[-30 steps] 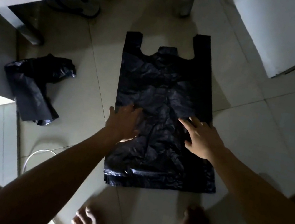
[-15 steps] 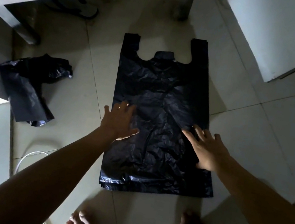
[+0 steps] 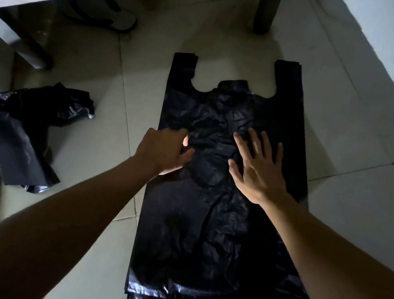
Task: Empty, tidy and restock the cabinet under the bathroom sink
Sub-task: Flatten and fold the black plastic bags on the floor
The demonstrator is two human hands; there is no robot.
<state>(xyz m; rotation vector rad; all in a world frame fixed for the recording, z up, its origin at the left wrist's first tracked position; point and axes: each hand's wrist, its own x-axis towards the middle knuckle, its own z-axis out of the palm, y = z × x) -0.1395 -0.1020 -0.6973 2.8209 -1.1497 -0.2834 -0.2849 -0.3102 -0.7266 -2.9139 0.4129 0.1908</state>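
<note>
Head view shows a black plastic bag (image 3: 210, 203) lying flat on the tiled floor (image 3: 350, 206). The left hand (image 3: 164, 150) and right hand (image 3: 256, 168) press it, fingers straight and spread, grasping nothing.

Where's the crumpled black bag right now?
In the head view the crumpled black bag lies on the floor at left, near the table leg, apart from the flat bag under the left hand and right hand.

A black plastic carrier bag (image 3: 216, 231) is spread flat on the tiled floor (image 3: 364, 203), with its handles pointed away and its middle wrinkled. A second black bag (image 3: 25, 125) is left crumpled towards the floor's left edge.
</note>
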